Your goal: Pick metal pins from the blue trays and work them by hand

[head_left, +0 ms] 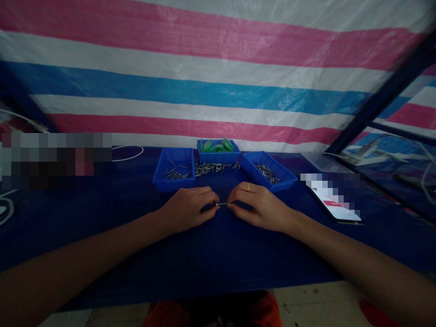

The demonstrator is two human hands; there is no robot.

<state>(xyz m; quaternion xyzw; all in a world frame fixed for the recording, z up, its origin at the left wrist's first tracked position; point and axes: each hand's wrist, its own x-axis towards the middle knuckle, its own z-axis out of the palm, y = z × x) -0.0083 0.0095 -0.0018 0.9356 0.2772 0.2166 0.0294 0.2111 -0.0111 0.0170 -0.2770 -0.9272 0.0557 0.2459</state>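
A thin metal screw [222,204] bridges the gap between my two hands, held level just above the blue table. My left hand [192,206] pinches one end, where a small bright tip shows at the fingertips. The other end sits between the thumb and fingers of my right hand [257,204], which wears a gold ring. Its thread is too small to make out. Beyond the hands lies a loose pile of similar screws [216,168]. A left blue bin [173,184] and a right blue bin [281,183] hold more of them.
Behind the pile, a small blue bin [220,157] holds green plastic pieces [218,146]. A lit phone [335,200] lies to the right. The blue table [211,268] ends close to my lap. A striped plastic sheet [204,86] hangs behind, with a dark frame post [381,86] at right.
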